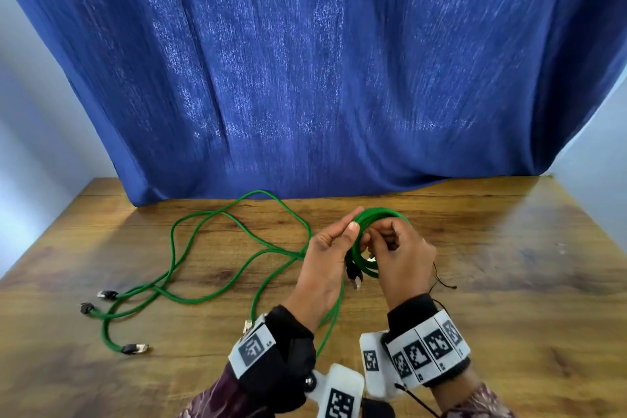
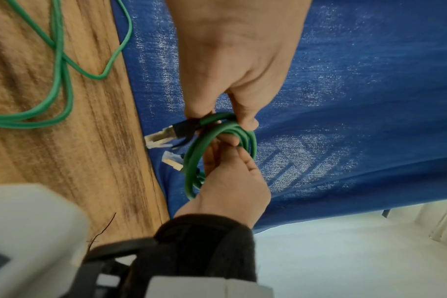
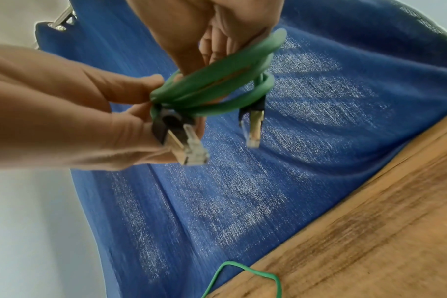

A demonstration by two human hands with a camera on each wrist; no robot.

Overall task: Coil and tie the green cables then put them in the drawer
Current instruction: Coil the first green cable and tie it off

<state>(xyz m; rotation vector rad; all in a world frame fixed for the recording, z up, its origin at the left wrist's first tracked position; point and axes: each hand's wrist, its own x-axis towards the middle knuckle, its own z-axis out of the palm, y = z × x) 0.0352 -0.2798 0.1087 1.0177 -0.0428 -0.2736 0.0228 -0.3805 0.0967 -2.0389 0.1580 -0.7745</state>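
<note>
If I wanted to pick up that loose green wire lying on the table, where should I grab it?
Probably near one plug end of the loose green cable, reaching down from above. The ends lie free on the wooden table at the left, away from where the strands cross, so starting there should drag fewer tangles. Both hands are busy holding the coiled cable.

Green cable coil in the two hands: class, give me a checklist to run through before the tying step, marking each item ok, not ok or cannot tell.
1. Coil gathered in loops: ok.
2. Left hand grips the coil: ok.
3. Right hand holds the coil: ok.
4. Both plugs hang free: ok.
5. Tie in hand: cannot tell.
6. Loose cables on the table coiled: not ok.
</note>
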